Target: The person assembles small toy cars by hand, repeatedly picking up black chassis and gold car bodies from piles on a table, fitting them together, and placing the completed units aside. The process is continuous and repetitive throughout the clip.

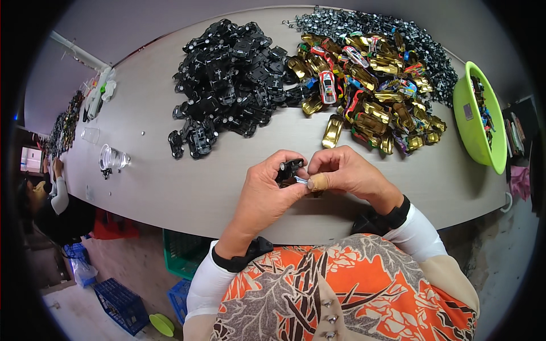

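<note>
Above the near edge of the table, my left hand (263, 186) grips a black toy car chassis (291, 166) between thumb and fingers. A small pale piece (301, 180) shows under the chassis, between the two hands. My right hand (354, 173) meets the left there, thumb and fingertips pinched; what they hold is hidden. Tan tape wraps the right thumb. Just beyond my hands lies a single gold toy car body (333, 132). Behind it is a heap of gold and coloured car bodies (369, 116), with a heap of black chassis (227, 79) to its left.
Small dark and silver parts (341, 24) spread along the far edge. A lime-green basin (467, 136) holding car parts stands at the right edge. To the left are a clear cup (118, 159) and another person (60, 199). Crates (119, 307) stand on the floor.
</note>
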`<state>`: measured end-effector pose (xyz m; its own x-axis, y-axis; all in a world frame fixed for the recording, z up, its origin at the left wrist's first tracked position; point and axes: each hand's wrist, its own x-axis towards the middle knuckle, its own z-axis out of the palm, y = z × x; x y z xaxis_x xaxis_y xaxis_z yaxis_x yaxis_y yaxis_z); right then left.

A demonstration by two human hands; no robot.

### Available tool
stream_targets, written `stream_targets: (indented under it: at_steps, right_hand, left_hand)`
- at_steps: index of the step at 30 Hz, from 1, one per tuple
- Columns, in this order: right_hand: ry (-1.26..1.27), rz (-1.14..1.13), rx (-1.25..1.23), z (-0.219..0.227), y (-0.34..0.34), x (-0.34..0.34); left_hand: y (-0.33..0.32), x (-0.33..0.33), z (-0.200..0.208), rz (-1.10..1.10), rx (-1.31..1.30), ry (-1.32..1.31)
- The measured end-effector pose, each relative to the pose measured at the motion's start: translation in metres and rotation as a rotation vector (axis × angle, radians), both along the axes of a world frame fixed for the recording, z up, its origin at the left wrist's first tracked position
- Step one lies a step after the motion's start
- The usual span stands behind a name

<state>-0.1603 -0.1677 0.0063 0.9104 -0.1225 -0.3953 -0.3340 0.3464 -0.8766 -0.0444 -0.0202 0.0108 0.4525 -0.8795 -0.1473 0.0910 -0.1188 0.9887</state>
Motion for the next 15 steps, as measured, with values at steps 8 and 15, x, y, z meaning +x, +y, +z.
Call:
stream_targets:
  at_steps: [8, 15]
  right_hand:
    - [-0.104, -0.061, 0.367, -0.02, 0.005, -0.001]
    - [-0.083, 0.097, 0.651, -0.031, 0.001, -0.004]
  left_hand:
    - [0.0, -0.004, -0.009, 0.081, -0.048, 0.032]
    - [0.003, -0.003, -0.005, 0.069, -0.002, -0.092]
